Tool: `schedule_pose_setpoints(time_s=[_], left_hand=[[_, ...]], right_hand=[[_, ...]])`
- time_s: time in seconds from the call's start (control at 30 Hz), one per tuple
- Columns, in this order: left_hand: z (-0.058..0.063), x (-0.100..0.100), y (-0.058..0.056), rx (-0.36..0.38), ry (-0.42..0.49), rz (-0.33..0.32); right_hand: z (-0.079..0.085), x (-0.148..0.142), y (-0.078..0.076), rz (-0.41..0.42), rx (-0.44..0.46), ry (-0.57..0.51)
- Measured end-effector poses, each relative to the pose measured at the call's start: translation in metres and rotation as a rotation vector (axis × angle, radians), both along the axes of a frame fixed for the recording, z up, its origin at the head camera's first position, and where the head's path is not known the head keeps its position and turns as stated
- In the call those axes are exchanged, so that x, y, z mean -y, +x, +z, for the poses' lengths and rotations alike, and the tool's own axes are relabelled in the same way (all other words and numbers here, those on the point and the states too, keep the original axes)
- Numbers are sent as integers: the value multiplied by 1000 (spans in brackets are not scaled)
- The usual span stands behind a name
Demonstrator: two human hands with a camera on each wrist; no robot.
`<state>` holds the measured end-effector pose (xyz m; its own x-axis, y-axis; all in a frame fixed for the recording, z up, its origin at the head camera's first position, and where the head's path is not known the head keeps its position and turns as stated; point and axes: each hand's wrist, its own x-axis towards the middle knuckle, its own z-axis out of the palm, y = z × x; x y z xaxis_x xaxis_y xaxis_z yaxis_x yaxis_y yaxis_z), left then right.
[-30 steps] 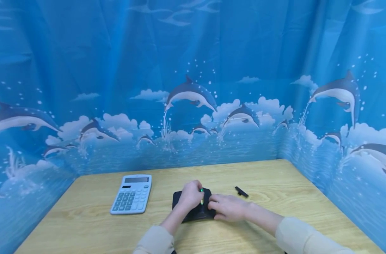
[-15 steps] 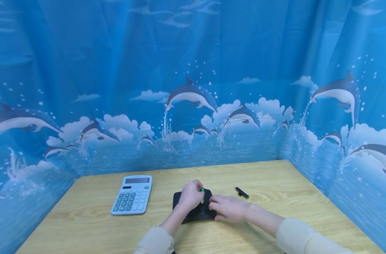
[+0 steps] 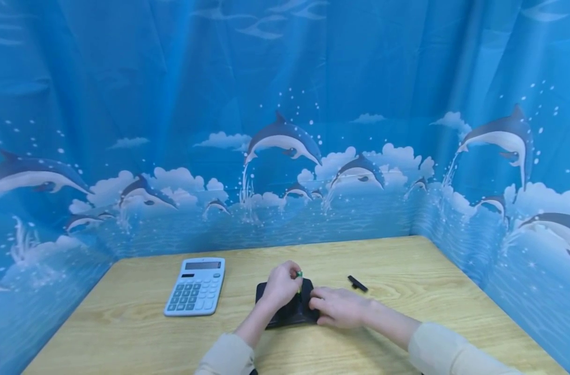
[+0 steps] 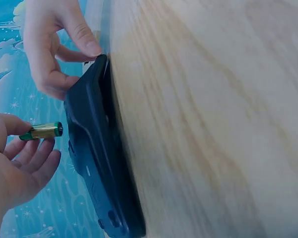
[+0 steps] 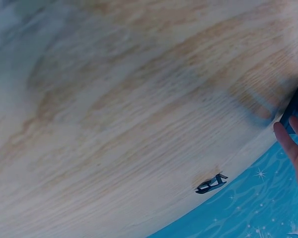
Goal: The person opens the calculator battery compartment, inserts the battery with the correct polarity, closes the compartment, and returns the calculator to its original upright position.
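My left hand (image 3: pixel 282 285) pinches a green-and-gold battery (image 4: pixel 43 131) between thumb and fingertips. In the left wrist view the battery's end stands a small gap away from a black plastic device (image 4: pixel 97 153), which lies on the table. My right hand (image 3: pixel 338 306) grips the device's right edge, thumb on one side and fingers on the other; only its fingertips show in the right wrist view. From the head view, the left hand covers much of the device's upper face. To the right of the device lies a small black cover-like piece (image 3: pixel 357 283) with a tab.
A light blue calculator (image 3: pixel 195 287) lies on the wooden table (image 3: pixel 125 333), left of the device. Behind and on the right, a blue dolphin-print curtain (image 3: pixel 285 219) borders the table.
My left hand has risen slightly away from the device, bringing the battery up with it. The right hand and the device stay where they were.
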<state>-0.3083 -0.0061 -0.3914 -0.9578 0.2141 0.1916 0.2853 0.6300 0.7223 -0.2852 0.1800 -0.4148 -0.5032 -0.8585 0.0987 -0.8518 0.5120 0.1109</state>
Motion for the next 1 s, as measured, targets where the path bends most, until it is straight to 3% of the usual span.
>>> schedule_pose_setpoints(time_s=[0.13, 0.27, 0.57, 0.7, 0.87, 1.0], left_hand=[[3, 2, -2, -24, 39, -53], [4, 4, -2, -77, 6, -105], [9, 9, 0, -186, -261, -215], [14, 11, -2, -209, -338, -252], [17, 11, -3, -198, -383, -260], [19, 8, -2, -92, -403, -296]], right_hand=[[0, 0, 1, 19, -33, -13], [0, 0, 2, 22, -56, -19], [0, 1, 2, -25, -30, 9], [2, 1, 1, -26, -16, 16], [2, 1, 2, -17, -35, 18], [1, 1, 3, -7, -39, 9]])
